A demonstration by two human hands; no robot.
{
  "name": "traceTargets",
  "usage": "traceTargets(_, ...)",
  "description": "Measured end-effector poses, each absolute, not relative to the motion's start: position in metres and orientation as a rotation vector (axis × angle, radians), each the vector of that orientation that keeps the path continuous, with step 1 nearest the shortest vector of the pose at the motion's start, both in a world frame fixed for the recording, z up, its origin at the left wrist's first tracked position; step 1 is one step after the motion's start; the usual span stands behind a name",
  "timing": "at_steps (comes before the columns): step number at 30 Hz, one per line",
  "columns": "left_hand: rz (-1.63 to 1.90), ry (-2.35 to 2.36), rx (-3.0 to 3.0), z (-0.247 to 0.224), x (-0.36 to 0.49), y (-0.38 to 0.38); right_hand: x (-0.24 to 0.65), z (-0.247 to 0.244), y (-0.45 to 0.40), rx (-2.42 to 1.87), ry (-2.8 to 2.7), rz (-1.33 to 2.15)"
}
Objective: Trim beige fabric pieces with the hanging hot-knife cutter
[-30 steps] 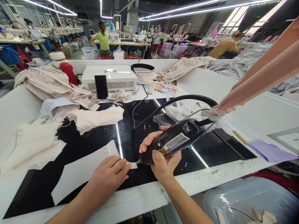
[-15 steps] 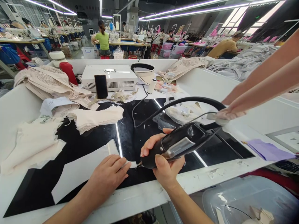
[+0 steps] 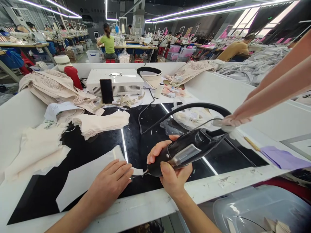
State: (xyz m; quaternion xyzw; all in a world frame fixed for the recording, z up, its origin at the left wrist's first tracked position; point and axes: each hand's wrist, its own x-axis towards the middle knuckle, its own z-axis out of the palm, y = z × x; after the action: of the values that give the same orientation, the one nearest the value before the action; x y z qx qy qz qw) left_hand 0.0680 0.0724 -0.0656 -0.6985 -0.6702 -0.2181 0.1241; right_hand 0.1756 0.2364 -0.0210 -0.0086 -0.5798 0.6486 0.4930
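Observation:
A black handheld tool (image 3: 182,150) with a cable is gripped in my right hand (image 3: 171,171), its pointed tip meeting the end of a narrow strip. My left hand (image 3: 113,181) lies flat, fingers out, on a pale cut fabric piece (image 3: 82,176), pressing it to the black tabletop (image 3: 136,142). The strip (image 3: 138,171) extends right from beneath my left fingers. Pale fabric stacks lie to the left, one (image 3: 102,123) behind my left hand and another (image 3: 36,152) at the far left. Fabric hangs from above at the right, against the tool's cable end.
A white box (image 3: 115,81) with a phone (image 3: 106,91) leaning on it stands at the back, beside a round container (image 3: 152,76) and a thread spool (image 3: 159,90). Purple cloth (image 3: 283,157) lies on the right edge. A clear bin (image 3: 257,207) sits below right. People work farther back.
The view has shifted slightly. My left hand has slid a little left relative to the strip, showing more of it. A yellow stick beside the purple cloth shows more.

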Motion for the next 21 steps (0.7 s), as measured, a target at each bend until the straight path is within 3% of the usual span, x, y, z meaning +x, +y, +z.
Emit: traceTargets(21,-0.624,-1.981,-2.098,-0.0671,0.0689,0.0697,0.1751,-0.0139,0.2375,-0.027,-1.431,1.558)
